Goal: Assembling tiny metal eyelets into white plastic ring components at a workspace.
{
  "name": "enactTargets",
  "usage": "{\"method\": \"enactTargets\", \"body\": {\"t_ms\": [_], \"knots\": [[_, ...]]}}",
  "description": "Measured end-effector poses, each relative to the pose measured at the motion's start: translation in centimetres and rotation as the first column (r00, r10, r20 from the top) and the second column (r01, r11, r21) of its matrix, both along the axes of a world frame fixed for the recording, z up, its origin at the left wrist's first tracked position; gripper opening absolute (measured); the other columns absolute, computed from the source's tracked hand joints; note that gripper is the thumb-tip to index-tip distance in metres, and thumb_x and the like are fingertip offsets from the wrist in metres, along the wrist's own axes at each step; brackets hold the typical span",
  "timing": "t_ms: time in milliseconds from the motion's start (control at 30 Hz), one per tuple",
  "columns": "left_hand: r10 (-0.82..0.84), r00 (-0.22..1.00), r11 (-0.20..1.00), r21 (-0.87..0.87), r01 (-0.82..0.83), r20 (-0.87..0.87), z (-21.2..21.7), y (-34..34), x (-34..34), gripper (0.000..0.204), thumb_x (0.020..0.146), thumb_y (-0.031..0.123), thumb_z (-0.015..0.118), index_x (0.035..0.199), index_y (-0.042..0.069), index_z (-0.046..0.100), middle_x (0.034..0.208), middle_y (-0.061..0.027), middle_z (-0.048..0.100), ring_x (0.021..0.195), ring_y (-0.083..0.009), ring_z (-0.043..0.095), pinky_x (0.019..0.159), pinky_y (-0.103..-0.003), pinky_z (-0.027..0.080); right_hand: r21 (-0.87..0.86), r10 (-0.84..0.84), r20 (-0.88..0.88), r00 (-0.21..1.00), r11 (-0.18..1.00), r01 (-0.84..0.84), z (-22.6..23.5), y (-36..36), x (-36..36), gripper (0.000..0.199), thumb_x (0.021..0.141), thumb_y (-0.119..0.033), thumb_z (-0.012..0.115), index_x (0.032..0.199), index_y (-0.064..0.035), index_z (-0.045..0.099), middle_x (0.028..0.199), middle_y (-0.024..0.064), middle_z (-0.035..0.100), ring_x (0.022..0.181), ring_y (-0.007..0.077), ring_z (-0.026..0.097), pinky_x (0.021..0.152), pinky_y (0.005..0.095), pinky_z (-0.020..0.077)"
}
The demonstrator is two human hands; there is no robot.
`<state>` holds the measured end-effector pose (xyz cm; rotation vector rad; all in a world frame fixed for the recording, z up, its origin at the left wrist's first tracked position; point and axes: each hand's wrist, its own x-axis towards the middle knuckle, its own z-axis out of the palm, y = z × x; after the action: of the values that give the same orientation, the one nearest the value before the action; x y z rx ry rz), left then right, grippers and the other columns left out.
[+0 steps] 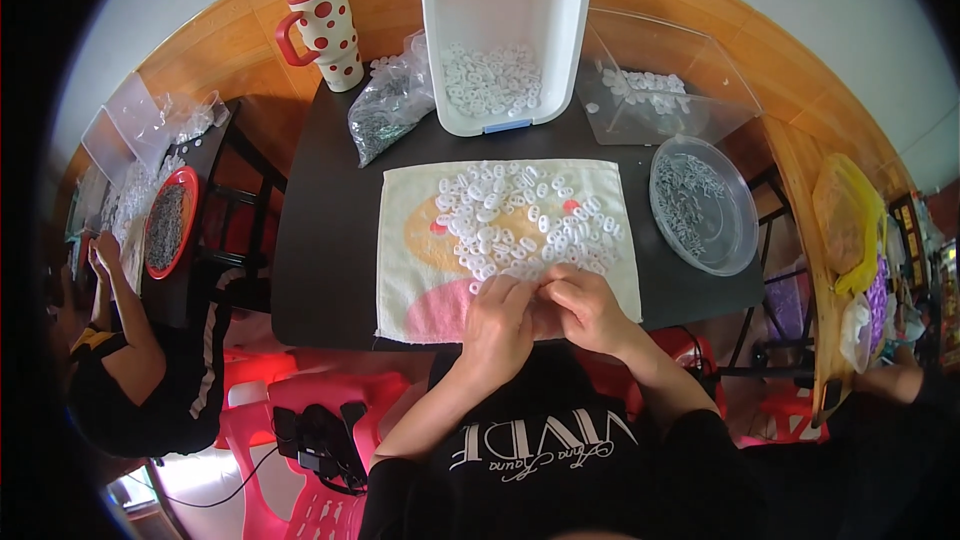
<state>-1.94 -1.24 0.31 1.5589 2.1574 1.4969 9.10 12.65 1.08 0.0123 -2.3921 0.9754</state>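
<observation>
My left hand (pixel 497 318) and my right hand (pixel 587 306) meet fingertip to fingertip over the near edge of a cream and pink towel (pixel 410 270) on a dark table (pixel 320 230). Both pinch a small white plastic piece between them; the piece itself is mostly hidden by the fingers. A heap of small white plastic rings (pixel 520 220) covers the towel just beyond my hands.
A white bin (pixel 450 20) with more rings stands at the back, beside a clear bag of grey parts (pixel 385 105) and a red-dotted mug (pixel 325 30). A clear box (pixel 690 70) and a round clear dish (pixel 735 225) sit right. Another person works at left.
</observation>
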Motion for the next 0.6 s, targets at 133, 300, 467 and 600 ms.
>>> {"method": "enactTargets", "body": {"t_ms": [133, 300, 467, 600], "knots": [[-0.026, 1.0, 1.0, 0.009, 0.026, -0.016, 0.2, -0.1, -0.2, 0.031, 0.073, -0.009, 0.061, 0.102, -0.003, 0.068, 0.092, -0.0176, 0.064, 0.084, -0.0358, 0.064, 0.073, -0.041, 0.053, 0.05, 0.002, 0.022, 1.0, 0.999, -0.003, 0.0, 0.0, 0.2, 0.023, 0.068, 0.013, 0.059, 0.088, 0.0022, 0.063, 0.087, 0.014, 0.061, 0.075, 0.0336, 0.062, 0.064, 0.0396, 0.0508], [-0.099, 0.995, 0.995, 0.03, 0.098, 0.013, 0.5, -0.4, -1.0, 0.03, 0.075, -0.011, 0.06, 0.103, -0.004, 0.068, 0.094, -0.0173, 0.064, 0.084, -0.0352, 0.063, 0.073, -0.04, 0.052, 0.053, 0.011, 0.004, 1.0, 0.999, -0.011, -0.2, 0.3, 0.2, 0.024, 0.067, 0.014, 0.058, 0.088, 0.0025, 0.063, 0.089, 0.0144, 0.062, 0.076, 0.0337, 0.063, 0.065, 0.0395, 0.0514], [-0.145, 0.987, 0.989, 0.025, 0.143, 0.07, 0.4, -0.8, -1.4, 0.026, 0.079, -0.011, 0.061, 0.102, -0.004, 0.069, 0.094, -0.0167, 0.064, 0.084, -0.0339, 0.064, 0.073, -0.038, 0.053, 0.066, 0.02, -0.019, 1.0, 0.998, -0.019, -0.2, 0.1, 0.3, 0.026, 0.067, 0.015, 0.058, 0.089, 0.0023, 0.064, 0.091, 0.0134, 0.064, 0.076, 0.0326, 0.063, 0.065, 0.0392, 0.0515], [-0.134, 0.986, 0.991, 0.028, 0.132, 0.102, -0.1, -1.0, -1.4, 0.021, 0.081, -0.01, 0.063, 0.1, -0.004, 0.07, 0.095, -0.0164, 0.067, 0.084, -0.033, 0.066, 0.074, -0.036, 0.054, 0.062, 0.042, -0.035, 0.998, 0.997, -0.04, -0.2, 0.2, 0.2, 0.026, 0.067, 0.015, 0.058, 0.089, 0.0021, 0.064, 0.091, 0.0127, 0.064, 0.075, 0.0319, 0.063, 0.063, 0.0389, 0.0513]]}}
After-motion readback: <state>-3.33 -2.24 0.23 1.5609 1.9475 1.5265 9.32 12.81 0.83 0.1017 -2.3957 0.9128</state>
